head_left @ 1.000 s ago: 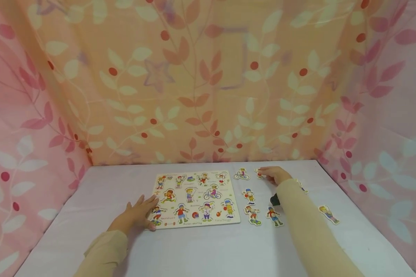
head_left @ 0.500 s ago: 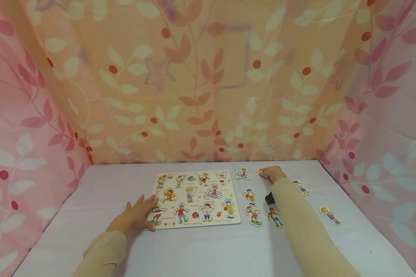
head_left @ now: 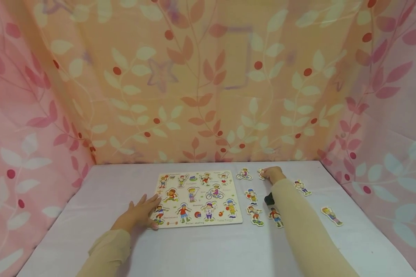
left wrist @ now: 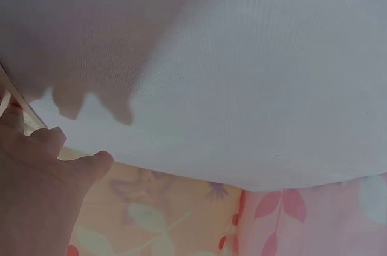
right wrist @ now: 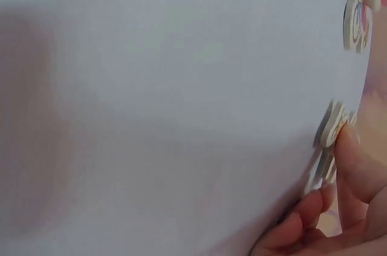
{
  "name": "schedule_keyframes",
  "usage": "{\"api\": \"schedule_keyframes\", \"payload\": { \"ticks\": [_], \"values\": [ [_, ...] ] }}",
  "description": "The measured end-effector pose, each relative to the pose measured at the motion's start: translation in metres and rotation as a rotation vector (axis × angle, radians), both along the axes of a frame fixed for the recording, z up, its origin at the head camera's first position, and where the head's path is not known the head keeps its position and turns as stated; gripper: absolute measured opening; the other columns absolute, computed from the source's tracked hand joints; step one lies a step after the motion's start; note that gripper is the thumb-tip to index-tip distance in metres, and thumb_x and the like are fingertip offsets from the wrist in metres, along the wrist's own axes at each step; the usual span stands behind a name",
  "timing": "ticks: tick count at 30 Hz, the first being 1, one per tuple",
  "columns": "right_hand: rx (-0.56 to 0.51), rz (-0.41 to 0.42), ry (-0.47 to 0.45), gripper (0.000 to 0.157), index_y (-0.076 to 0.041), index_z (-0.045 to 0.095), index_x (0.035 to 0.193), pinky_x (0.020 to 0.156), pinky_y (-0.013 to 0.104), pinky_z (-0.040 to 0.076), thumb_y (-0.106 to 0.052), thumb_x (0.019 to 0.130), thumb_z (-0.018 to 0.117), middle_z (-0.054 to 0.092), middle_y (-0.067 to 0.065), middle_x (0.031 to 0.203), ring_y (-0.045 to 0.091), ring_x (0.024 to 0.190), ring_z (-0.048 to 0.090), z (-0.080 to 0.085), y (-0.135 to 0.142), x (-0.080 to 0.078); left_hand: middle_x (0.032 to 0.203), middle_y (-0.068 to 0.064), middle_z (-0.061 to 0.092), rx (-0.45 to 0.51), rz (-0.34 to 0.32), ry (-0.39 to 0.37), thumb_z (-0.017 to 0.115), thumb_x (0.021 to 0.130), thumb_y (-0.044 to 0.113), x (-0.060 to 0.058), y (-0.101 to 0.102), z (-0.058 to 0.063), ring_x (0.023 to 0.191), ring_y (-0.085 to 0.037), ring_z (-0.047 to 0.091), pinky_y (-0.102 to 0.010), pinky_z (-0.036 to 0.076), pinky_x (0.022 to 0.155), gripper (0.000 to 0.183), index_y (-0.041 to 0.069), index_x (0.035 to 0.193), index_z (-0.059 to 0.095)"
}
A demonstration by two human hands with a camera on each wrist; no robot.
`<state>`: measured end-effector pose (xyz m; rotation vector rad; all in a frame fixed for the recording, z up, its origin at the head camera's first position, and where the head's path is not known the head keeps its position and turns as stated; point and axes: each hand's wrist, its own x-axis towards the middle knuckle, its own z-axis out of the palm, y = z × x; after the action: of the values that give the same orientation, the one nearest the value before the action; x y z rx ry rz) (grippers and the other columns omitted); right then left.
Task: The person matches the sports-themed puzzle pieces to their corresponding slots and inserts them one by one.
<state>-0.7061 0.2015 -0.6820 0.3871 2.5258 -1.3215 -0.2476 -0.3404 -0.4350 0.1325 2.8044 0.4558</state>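
A flat puzzle board [head_left: 237, 216] with printed cartoon sports figures lies on the white-covered table. My left hand [head_left: 138, 213] rests with spread fingers on its left edge; the left wrist view shows that hand [left wrist: 42, 171] at the board's rim. Beyond the board's far right corner, my right hand [head_left: 275, 175] pinches a small cut-out puzzle piece [head_left: 261, 173] between thumb and fingers. In the right wrist view the pinched piece [right wrist: 332, 128] is partly covered by the thumb. Next to it, to the left, lies a cyclist piece [head_left: 244, 174], which has a small knob in the right wrist view.
Right of the board lie several loose figure pieces: a ball player [head_left: 251, 196], a skateboarder [head_left: 255, 215], and a red-shirted figure [head_left: 275, 217] partly under the right sleeve. Farther right are two more pieces [head_left: 302, 187]. Patterned curtains [head_left: 194, 115] enclose the table's back and sides.
My right fingers have come together on the small piece, and the right forearm has shifted a little left, uncovering a piece behind it. My left hand stays on the board.
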Motion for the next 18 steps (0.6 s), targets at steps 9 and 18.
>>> {"api": "schedule_keyframes", "payload": {
  "ticks": [9,18],
  "values": [
    [-0.104,0.067,-0.018,0.042,-0.008,0.065,0.126,0.107,0.043,0.035,-0.019,0.087,0.073,0.051,0.017,0.140,0.032,0.119,0.046,0.211,-0.068,0.217,0.156,-0.023,0.023,-0.001,0.000,-0.011,0.084,0.065,0.034,0.001,0.004,0.001,0.141,-0.053,0.008,-0.077,0.000,0.103,0.099,0.001,0.147,0.038],
    [-0.269,-0.003,0.027,0.036,0.006,0.057,0.124,0.113,0.047,0.027,-0.004,0.090,0.065,0.050,0.021,0.138,0.037,0.131,0.038,0.239,-0.102,0.255,0.156,-0.022,0.022,0.003,-0.009,0.000,0.084,0.065,0.035,-0.001,-0.001,-0.002,0.140,-0.054,0.006,-0.078,0.001,0.102,0.100,0.000,0.147,0.037]
  ]
}}
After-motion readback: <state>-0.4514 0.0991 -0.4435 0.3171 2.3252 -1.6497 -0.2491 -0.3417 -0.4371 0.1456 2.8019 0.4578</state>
